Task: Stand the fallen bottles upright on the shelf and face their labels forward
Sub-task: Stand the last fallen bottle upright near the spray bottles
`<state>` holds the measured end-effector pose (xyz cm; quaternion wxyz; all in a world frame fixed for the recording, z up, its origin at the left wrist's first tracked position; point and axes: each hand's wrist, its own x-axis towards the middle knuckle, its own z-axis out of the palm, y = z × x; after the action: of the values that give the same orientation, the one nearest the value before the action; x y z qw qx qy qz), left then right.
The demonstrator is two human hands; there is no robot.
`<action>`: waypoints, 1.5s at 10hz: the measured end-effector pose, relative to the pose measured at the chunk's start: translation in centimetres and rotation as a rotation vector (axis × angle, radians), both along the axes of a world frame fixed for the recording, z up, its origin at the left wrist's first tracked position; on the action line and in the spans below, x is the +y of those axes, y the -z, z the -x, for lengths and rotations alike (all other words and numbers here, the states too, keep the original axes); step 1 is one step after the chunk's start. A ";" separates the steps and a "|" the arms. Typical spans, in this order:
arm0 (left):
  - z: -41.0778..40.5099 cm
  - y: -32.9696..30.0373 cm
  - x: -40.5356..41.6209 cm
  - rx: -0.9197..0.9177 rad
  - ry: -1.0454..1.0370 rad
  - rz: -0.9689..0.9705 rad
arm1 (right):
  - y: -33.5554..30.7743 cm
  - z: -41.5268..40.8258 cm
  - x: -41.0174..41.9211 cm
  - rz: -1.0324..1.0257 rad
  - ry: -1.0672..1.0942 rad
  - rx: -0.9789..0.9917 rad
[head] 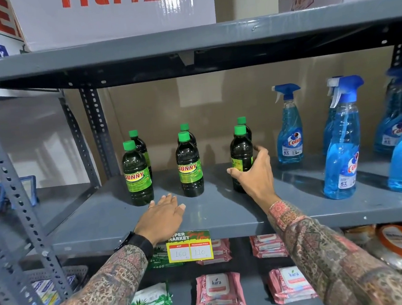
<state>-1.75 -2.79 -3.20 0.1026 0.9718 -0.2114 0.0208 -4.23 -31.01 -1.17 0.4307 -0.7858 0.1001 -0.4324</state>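
Several dark bottles with green caps stand upright on the grey shelf (224, 213), in two rows. The front left bottle (137, 175) and the front middle bottle (189, 168) show their green SUNNY labels forward. The front right bottle (241, 156) stands upright with its label turned to the left side. My right hand (255, 174) is wrapped around its lower part, thumb on the left and fingers behind it. My left hand (165, 212) lies flat on the shelf in front of the left and middle bottles, fingers apart, holding nothing.
Blue Colin spray bottles (342, 144) stand on the same shelf to the right. A shelf beam and cardboard boxes (114, 11) sit overhead. Below are wipe packs (218, 292) and a price tag (190, 249). A slotted upright post (10, 174) stands at left.
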 end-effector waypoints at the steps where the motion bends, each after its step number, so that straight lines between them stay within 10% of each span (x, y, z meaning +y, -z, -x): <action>1: 0.0 0.0 0.0 -0.001 0.000 -0.003 | 0.0 0.2 0.1 -0.032 -0.050 0.019; 15: 0.7 -0.6 0.0 -0.018 0.026 0.011 | -0.3 0.3 0.5 -0.110 -0.168 0.178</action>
<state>-2.41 -2.75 -2.55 0.1064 0.9681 -0.2251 0.0291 -4.49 -30.56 -0.85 0.4973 -0.8018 0.0956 -0.3172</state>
